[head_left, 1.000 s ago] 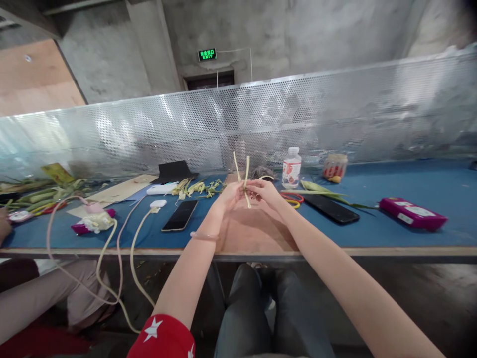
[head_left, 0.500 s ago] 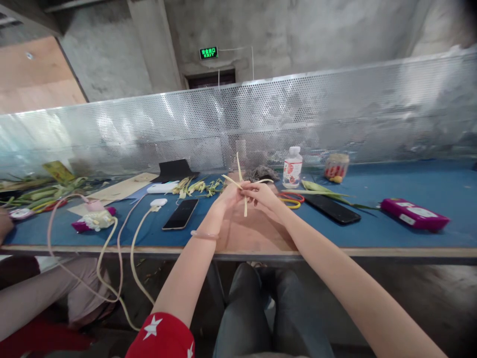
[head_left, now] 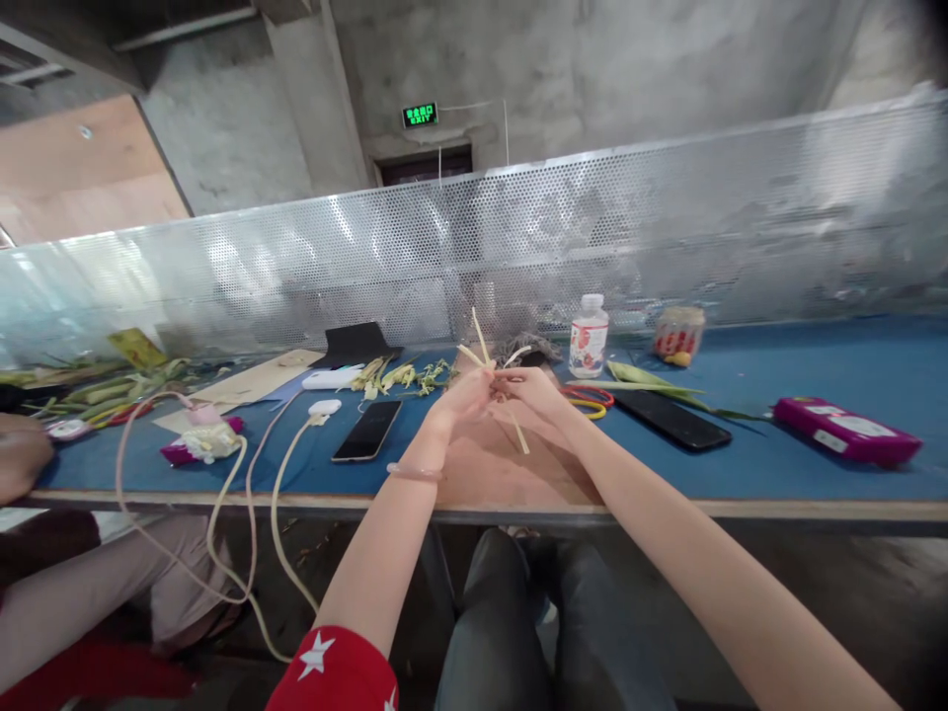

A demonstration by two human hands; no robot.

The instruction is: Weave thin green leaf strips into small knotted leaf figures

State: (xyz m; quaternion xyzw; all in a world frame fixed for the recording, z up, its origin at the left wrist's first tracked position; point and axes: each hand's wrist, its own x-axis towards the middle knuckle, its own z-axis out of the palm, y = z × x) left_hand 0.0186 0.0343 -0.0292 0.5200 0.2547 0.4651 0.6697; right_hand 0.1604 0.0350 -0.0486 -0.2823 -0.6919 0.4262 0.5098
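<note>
"Pale yellow strips (head_left: 481, 333): where are they exactly?"

"Between the two hands, above the brown board (head_left: 511, 479). Several ends splay upward and one tail points down toward the wearer."

"And the fingers?"

"On the left hand (head_left: 468, 393) they're clamped on the strips where these meet; on the right hand (head_left: 534, 391) they're pinched together at the same spot, presumably so the crossing can't slip. Which fingertip presses which strip, I can't tell."

"Why are the phones off to the sides?"

"Likely for elbow room: a black smartphone (head_left: 673, 420) lies right of the board, another smartphone (head_left: 368, 432) left, both on the blue tabletop (head_left: 748, 474)."
</note>
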